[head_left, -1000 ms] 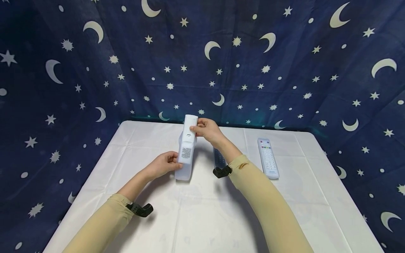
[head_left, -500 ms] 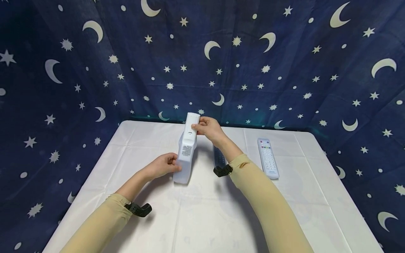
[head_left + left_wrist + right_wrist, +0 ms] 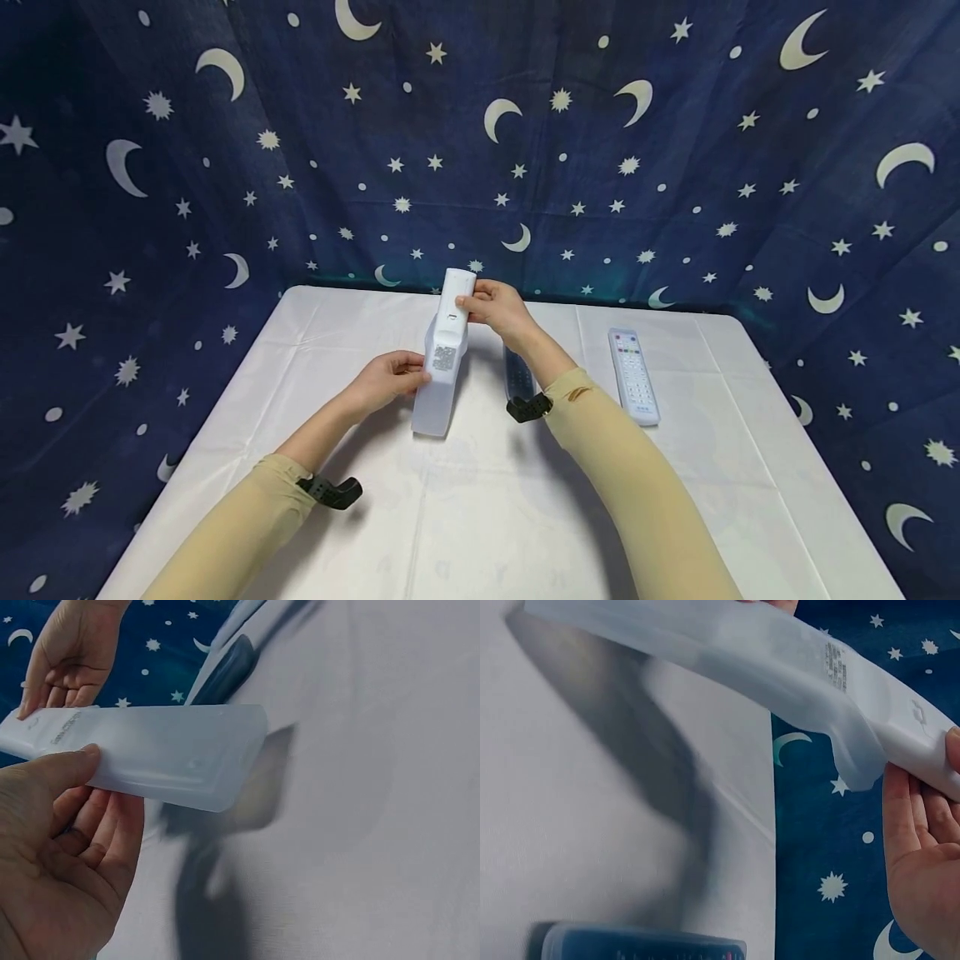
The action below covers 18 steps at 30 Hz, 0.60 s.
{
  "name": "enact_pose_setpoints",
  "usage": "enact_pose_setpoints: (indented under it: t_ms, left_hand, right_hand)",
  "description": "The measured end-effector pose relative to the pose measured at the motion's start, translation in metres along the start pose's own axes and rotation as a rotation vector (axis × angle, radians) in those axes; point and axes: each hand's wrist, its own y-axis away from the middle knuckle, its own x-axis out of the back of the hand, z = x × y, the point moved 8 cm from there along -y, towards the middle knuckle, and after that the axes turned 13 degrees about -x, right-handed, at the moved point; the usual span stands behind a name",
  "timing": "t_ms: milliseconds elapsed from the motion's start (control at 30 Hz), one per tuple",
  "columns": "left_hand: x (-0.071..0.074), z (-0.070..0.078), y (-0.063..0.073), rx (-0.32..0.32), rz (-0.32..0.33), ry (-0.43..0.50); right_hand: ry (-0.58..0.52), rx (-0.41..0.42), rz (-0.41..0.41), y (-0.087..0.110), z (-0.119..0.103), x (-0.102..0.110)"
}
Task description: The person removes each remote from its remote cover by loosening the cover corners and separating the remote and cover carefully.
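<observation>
A white remote control (image 3: pixel 454 298) is tilted up above the table, its back with a printed label facing me. Its lower part sits inside a translucent silicone sleeve (image 3: pixel 433 408), and its upper end sticks out. My right hand (image 3: pixel 501 312) pinches the bare upper end between thumb and fingers. Lower down, my left hand (image 3: pixel 384 382) pinches the sleeve at its left edge, thumb on the near face as the left wrist view shows. In the right wrist view a loose flap of the sleeve (image 3: pixel 855 754) hangs away from the remote.
A dark remote (image 3: pixel 519 375) in a clear cover lies on the white table (image 3: pixel 495 517), partly behind my right wrist. Farther right lies a white remote (image 3: pixel 635 375) in a clear cover, buttons up. A dark blue curtain (image 3: pixel 450 125) with moons and stars stands behind the table.
The remote and sleeve have tilted and shifted slightly; the remote's top has moved a little right. My left hand has slid a little higher along the sleeve.
</observation>
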Motion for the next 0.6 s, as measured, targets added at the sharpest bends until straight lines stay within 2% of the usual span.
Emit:
enact_pose_setpoints:
  t_ms: [200,300,467,600]
  left_hand:
    - [0.0006,0.0033,0.0016,-0.021,0.032,0.001]
    - [0.0006,0.0013,0.0012,-0.008,0.037,0.021]
    - [-0.0009,-0.0003,0.0012,0.026,0.009,0.009]
    - [0.0004,0.0022,0.0003,0.009,-0.015,-0.035]
  right_hand:
    - [-0.022,0.005,-0.057,0.0016,0.0017,-0.0001]
    - [-0.026,0.001,-0.075,0.0026,0.0027,-0.0011]
    - [-0.006,-0.004,-0.073,0.0030,0.0042,-0.0043]
    - [-0.037,0.005,-0.058,0.0028,0.0032,-0.0036]
